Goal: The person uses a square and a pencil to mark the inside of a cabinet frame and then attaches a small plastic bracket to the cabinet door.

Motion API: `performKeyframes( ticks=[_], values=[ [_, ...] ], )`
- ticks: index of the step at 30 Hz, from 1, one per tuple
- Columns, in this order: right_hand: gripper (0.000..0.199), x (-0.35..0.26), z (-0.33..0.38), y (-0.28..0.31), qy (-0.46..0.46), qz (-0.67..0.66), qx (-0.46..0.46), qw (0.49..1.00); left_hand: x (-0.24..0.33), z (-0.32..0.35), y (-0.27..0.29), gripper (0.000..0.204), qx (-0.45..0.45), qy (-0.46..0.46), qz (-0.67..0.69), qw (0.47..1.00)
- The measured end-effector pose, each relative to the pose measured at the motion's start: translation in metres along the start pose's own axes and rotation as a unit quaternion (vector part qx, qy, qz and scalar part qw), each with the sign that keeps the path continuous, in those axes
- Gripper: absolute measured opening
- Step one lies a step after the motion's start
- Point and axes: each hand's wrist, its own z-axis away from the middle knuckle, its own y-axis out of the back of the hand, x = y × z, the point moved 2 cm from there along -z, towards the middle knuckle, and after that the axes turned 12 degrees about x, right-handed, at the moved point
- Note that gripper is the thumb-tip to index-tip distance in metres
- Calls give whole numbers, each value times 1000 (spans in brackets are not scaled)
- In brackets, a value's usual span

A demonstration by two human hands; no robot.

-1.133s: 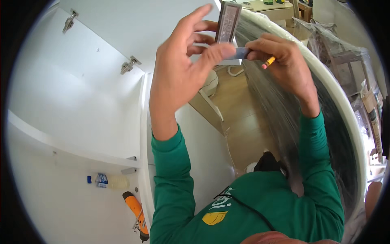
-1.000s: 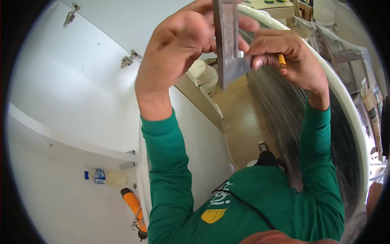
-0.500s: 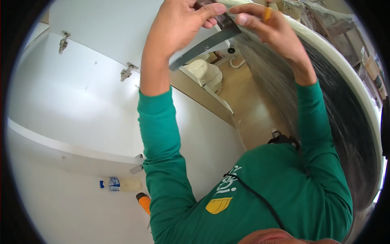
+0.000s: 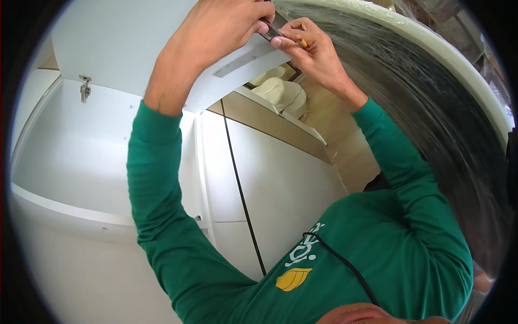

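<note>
My left hand (image 4: 229,27) is closed round the dark handle (image 4: 270,31) of a try square, high at the top middle. Its pale grey metal blade (image 4: 243,62) seems to lie along the raised white cabinet door (image 4: 135,38). Close by on the right, my right hand (image 4: 318,54) is closed, thumb and fingers pinched near the handle's end. A short yellow-orange piece of a pencil (image 4: 304,43) shows between its fingers. The pencil's tip is hidden, and so are most of the left fingertips.
Below the door is an open white cabinet (image 4: 81,146) with a metal hinge (image 4: 85,89). A dark gap (image 4: 240,183) divides the white panels beside it. Film-wrapped dark furniture with a pale rim (image 4: 426,92) curves along my right. Whitish bundles (image 4: 280,94) lie on the floor beyond.
Both hands have moved left and closer together, and the square has come against the door. My view has shifted; the bottle and the orange-handled tool are out of sight.
</note>
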Motion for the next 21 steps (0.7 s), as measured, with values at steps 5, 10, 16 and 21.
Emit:
performKeyframes(
  ticks=[5, 10, 16, 21],
  values=[
    [31, 17, 6, -18, -56, -113, 81, 989, -30, -8, -31, 10, -129, -16, 62, 990],
    [37, 27, 15, -9, -69, -68, 25, 995, -29, -19, -41, 8, -227, 45, 61, 971],
    [39, 36, 20, -11, -18, -18, 41, 999, -23, -6, -43, 5, -132, 2, 103, 986],
    [38, 49, 21, -27, 76, 2, 128, 989, -21, -6, -38, 11, -95, -23, 154, 983]
  ],
)
